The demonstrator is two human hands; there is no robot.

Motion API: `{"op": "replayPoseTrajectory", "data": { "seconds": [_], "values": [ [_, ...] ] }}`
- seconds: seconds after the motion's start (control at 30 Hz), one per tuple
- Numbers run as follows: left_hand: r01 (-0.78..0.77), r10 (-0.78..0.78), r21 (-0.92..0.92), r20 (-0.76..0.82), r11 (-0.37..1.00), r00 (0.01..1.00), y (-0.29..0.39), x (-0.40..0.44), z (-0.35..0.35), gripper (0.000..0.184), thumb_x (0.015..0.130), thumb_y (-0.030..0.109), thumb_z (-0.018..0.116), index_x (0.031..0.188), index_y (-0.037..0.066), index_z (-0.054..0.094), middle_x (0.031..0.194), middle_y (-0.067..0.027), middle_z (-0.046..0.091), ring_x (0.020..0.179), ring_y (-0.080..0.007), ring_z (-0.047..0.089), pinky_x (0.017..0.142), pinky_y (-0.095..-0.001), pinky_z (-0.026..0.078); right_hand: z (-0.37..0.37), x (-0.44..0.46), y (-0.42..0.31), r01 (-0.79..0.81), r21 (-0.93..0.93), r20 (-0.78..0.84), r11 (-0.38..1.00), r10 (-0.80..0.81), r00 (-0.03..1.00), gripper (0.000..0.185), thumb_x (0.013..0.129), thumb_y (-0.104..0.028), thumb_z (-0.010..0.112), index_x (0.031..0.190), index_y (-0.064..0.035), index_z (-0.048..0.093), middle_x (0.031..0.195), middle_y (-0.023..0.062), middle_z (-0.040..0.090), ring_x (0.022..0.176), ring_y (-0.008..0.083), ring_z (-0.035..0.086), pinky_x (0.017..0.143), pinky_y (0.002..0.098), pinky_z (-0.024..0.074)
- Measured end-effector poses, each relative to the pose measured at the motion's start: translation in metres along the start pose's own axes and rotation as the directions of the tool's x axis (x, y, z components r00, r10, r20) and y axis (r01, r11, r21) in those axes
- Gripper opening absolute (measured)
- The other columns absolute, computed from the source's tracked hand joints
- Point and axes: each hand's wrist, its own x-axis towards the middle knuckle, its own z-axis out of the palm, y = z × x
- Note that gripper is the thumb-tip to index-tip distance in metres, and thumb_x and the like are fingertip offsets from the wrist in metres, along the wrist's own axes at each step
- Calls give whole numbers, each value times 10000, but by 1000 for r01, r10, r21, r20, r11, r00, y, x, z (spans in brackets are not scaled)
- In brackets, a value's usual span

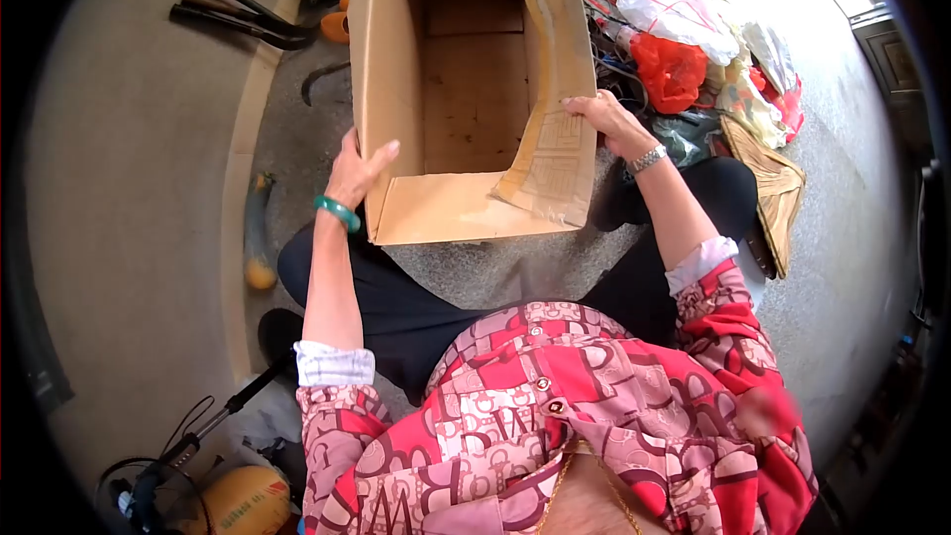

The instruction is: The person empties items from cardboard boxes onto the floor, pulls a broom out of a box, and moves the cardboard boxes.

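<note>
An open cardboard box is held up in front of me, its opening facing me and nothing visible inside. My left hand, with a green bangle at the wrist, grips the box's lower left side, thumb on the near edge. On the right side, my right hand, wearing a metal watch, has its thumb over the taped flap and its fingers around the edge. The lower flap lies folded outward toward me.
Plastic bags, one of them red, are heaped right of the box beside a flattened brown bag. Long-handled tools lean at the upper left wall. A yellow-ended object lies left; a yellow round object sits lower left.
</note>
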Motion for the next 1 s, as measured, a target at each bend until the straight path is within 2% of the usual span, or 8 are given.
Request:
{"op": "replayPoseTrajectory", "data": {
  "seconds": [0.1, 0.2, 0.3, 0.4, 0.5, 0.63, 0.73, 1.0],
  "values": [
    [20, -21, 6, 36, 1000, 999, -6, -45, -6, 839, 703, 474, 678, 1265, -67, 369, 1193, -243, 505, 1088, -273, 518, 903, -336, 412, 1, -11, -6, -51, -24, -26, 998, 50, 998, 322, 785, -193, 591, 985, 58, 578, 875, 129, 628, 751, 221, 625, 659, 344, 505],
    [87, -79, -257, 41, 962, 996, -12, -86, 0, 812, 727, 444, 692, 1257, -80, 368, 1174, -201, 518, 1076, -233, 510, 913, -313, 395, -1, -15, -11, -64, -36, -31, 997, 63, 998, 331, 786, -199, 597, 992, 59, 574, 898, 148, 629, 769, 241, 634, 667, 356, 511],
    [57, -167, -573, -141, 818, 976, -20, -125, 38, 732, 729, 323, 735, 1249, -44, 374, 1137, -115, 517, 1041, -161, 494, 912, -285, 383, -1, -28, -18, -78, -11, -39, 997, 78, 996, 322, 780, -186, 597, 986, 60, 570, 907, 160, 629, 788, 254, 639, 679, 369, 519],
    [-13, -231, -712, -245, 702, 942, -2, -130, 61, 639, 741, 279, 722, 1221, -16, 419, 1105, -88, 533, 1016, -156, 502, 888, -274, 388, -8, -28, -14, -42, 15, -33, 999, 42, 999, 306, 773, -169, 595, 972, 62, 569, 906, 159, 629, 794, 255, 640, 682, 369, 522],
    [-11, -246, -825, -182, 564, 952, 3, -131, 66, 530, 744, 251, 702, 1162, 3, 491, 1059, -73, 562, 971, -157, 529, 828, -281, 422, -6, -39, -20, -50, 35, -23, 998, 51, 998, 306, 764, -164, 594, 964, 66, 567, 904, 157, 626, 796, 242, 632, 692, 354, 509],
    [130, -381, -869, -72, 477, 922, -3, -128, 69, 426, 729, 236, 668, 1100, 67, 545, 997, -55, 584, 899, -171, 563, 696, -329, 472, -8, -31, -11, -14, 2, -56, 1000, 14, 998, 309, 751, -187, 596, 941, 56, 576, 893, 143, 621, 797, 219, 604, 704, 332, 474],
    [157, -348, -919, 24, 362, 937, -8, -125, 72, 490, 742, 287, 627, 1169, 84, 500, 1093, -95, 557, 977, -234, 538, 807, -396, 447, -11, -27, -5, 23, -19, -43, 1000, -24, 999, 301, 745, -202, 592, 913, 47, 586, 883, 127, 616, 804, 202, 577, 714, 321, 449],
    [217, -317, -907, 99, 361, 943, 3, -139, 68, 484, 771, 276, 547, 1188, 42, 466, 1106, -137, 541, 1011, -286, 527, 758, -454, 483, -10, -41, -15, 3, -7, -25, 1000, -3, 1000, 291, 752, -202, 577, 903, 47, 588, 883, 124, 612, 816, 207, 565, 718, 330, 442]
  ]
}}
